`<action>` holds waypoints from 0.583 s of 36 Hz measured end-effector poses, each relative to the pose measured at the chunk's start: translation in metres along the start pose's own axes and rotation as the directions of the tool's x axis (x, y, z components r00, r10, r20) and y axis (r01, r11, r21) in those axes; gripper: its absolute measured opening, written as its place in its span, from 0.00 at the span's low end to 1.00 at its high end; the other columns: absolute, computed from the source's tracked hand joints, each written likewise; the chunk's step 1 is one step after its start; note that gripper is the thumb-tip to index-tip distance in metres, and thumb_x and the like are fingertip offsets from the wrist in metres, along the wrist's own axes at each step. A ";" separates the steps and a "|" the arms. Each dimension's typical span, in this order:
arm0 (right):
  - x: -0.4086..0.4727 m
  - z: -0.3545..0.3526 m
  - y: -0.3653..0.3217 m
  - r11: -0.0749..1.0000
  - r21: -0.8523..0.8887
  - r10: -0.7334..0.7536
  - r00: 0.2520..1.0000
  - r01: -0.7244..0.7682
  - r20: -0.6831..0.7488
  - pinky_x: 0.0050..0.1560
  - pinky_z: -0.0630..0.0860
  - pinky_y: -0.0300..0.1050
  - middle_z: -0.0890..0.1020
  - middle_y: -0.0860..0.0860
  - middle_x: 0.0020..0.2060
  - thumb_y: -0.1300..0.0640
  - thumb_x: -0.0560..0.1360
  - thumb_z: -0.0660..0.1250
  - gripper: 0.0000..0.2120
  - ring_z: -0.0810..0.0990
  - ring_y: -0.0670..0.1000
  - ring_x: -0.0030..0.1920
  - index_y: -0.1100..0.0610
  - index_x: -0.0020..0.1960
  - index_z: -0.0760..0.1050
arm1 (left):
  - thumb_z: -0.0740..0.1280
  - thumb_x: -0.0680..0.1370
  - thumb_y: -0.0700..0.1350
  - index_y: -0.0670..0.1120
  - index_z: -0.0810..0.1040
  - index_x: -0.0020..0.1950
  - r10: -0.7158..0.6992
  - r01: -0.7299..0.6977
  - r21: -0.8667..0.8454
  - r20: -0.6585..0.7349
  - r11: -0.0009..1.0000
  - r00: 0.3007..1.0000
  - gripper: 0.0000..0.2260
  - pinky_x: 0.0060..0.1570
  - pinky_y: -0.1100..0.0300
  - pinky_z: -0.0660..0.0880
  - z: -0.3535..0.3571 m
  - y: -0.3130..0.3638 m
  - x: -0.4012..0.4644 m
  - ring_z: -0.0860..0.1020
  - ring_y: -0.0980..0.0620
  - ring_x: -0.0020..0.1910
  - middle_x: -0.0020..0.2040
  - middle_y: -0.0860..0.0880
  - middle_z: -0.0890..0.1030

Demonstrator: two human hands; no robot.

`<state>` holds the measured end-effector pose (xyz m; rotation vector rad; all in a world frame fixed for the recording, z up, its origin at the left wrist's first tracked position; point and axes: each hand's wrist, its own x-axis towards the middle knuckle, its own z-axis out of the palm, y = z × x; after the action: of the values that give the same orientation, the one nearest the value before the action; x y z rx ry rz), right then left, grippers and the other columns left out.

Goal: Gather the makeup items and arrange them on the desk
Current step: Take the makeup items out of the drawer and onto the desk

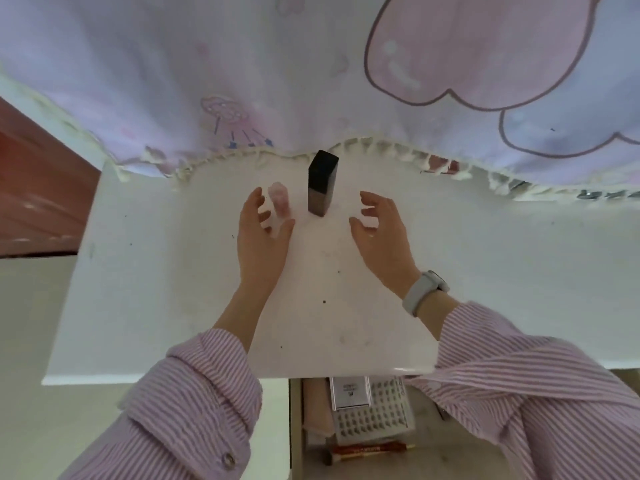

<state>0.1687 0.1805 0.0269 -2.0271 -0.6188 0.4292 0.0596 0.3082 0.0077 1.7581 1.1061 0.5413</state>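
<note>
A tall square bottle (322, 184) with a black cap and brown base stands upright on the white desk (173, 271), near the curtain's fringe. Left of it stands a small pale pink bottle (281, 199). My left hand (263, 233) hovers just beside the pink bottle, fingers loosely spread, holding nothing. My right hand (381, 230) is to the right of the black bottle, fingers relaxed and apart from it, with a white watch on the wrist.
A pastel curtain (311, 81) with pink shapes hangs over the desk's far edge. Below the desk's front edge an open drawer (298, 427) holds a silver compact (349, 393), a clear sheet of small dots (374, 417), a pink cloth and a red pen (370, 448).
</note>
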 end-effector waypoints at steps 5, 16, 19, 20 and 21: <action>-0.060 -0.034 0.013 0.992 -0.006 -0.123 0.992 0.123 -0.010 0.45 0.75 0.30 0.75 0.53 0.54 0.65 0.75 0.62 0.13 0.77 0.46 0.48 0.59 0.59 0.71 | 0.68 0.75 0.44 0.47 0.57 0.74 0.041 -0.035 0.106 -0.056 0.994 0.998 0.31 0.58 0.61 0.69 -0.006 -0.011 -0.037 0.69 0.54 0.63 0.71 0.47 0.62; -0.220 -0.070 0.106 0.882 -0.472 0.367 0.660 -0.022 0.656 0.53 0.77 0.41 0.78 0.49 0.57 0.54 0.78 0.58 0.14 0.79 0.49 0.54 0.53 0.62 0.71 | 0.60 0.76 0.47 0.47 0.75 0.52 0.167 -0.231 0.265 0.241 0.936 0.956 0.09 0.47 0.68 0.71 0.000 -0.038 -0.222 0.72 0.57 0.47 0.49 0.52 0.76; -0.224 -0.065 0.129 0.823 -0.546 0.510 0.629 -0.158 0.587 0.56 0.72 0.44 0.77 0.58 0.60 0.60 0.78 0.58 0.14 0.77 0.56 0.58 0.62 0.61 0.72 | 0.62 0.77 0.45 0.46 0.73 0.62 -0.055 -0.127 0.418 0.397 0.899 0.916 0.13 0.54 0.64 0.68 0.024 -0.060 -0.254 0.71 0.52 0.57 0.60 0.48 0.74; -0.222 -0.062 0.134 0.796 -0.562 0.559 0.626 -0.223 0.544 0.55 0.71 0.44 0.77 0.60 0.60 0.61 0.78 0.58 0.13 0.76 0.59 0.58 0.65 0.60 0.72 | 0.62 0.77 0.46 0.46 0.69 0.66 -0.139 -0.071 0.478 0.390 0.875 0.910 0.17 0.58 0.59 0.67 0.032 -0.068 -0.258 0.69 0.48 0.61 0.64 0.47 0.71; -0.221 -0.058 0.140 0.764 -0.575 0.612 0.614 -0.295 0.499 0.55 0.71 0.45 0.77 0.62 0.59 0.61 0.78 0.58 0.13 0.75 0.60 0.59 0.67 0.59 0.71 | 0.62 0.77 0.47 0.46 0.66 0.68 -0.216 -0.014 0.531 0.369 0.847 0.904 0.20 0.61 0.54 0.66 0.038 -0.075 -0.261 0.66 0.46 0.64 0.67 0.45 0.69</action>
<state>0.0558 -0.0484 -0.0539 -2.4668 -0.6241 1.5211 -0.0727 0.0743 -0.0461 2.1310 1.0874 -0.2417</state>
